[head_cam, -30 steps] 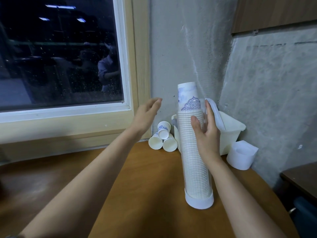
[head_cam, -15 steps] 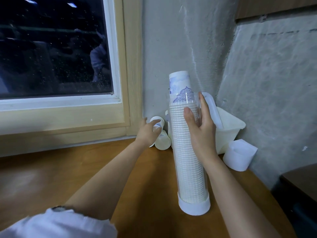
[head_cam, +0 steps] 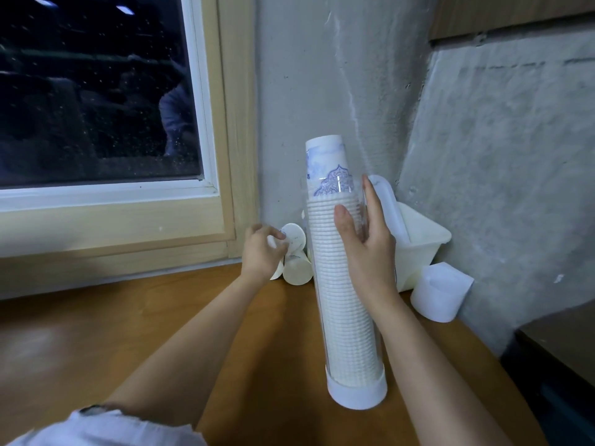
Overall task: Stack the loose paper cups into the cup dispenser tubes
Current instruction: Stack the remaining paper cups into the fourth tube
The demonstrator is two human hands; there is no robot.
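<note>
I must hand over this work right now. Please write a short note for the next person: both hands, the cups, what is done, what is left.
Left hand: grips the uppermost of the loose paper cups by the window frame.
Right hand: holds the dispenser tube upright on the table.
Done: the tube is full; the patterned top cup sticks out above its rim.
Left: stack the loose cups.

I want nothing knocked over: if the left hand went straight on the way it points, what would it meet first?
The left hand meets the loose cups at once; it holds the top cup. Beyond them, probably the wall.
</note>
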